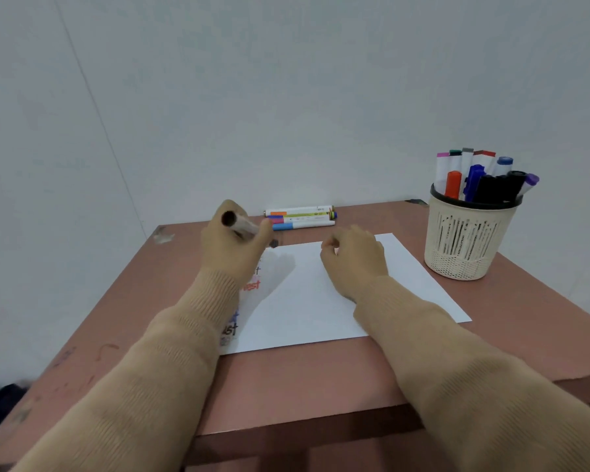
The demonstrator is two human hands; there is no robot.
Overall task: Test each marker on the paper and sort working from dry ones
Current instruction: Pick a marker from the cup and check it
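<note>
L hand = left hand (234, 240), fingers and thumb curled tight round a marker (244, 228) w/ a pale brownish barrel. Its dark butt end points back toward the camera and its tip is angled down at the far left corner of the paper (321, 301); can't tell if the tip touches. R hand = right hand (355, 257) rests on the far middle of the sheet, fingers curled in, thumb and forefinger tips brought together. Can't tell whether anything small is pinched between them.

Writing: down the paper's left edge, partly under the L sleeve, is "test" in orange-red, then blue marks, then "st" in black; the rest is hidden.

Three markers (300, 218) lie side by side at the table's (304, 379) far edge, just beyond the paper, w/ orange, pink and blue bands. Label print too small to read.

At far right stands a cream slotted basket (467, 240), apart from the sheet, packed w/ upright capped pens (481, 175): pink, green, grey, red, blue, orange, black, purple. Print seen through the slots is illegible.
</note>
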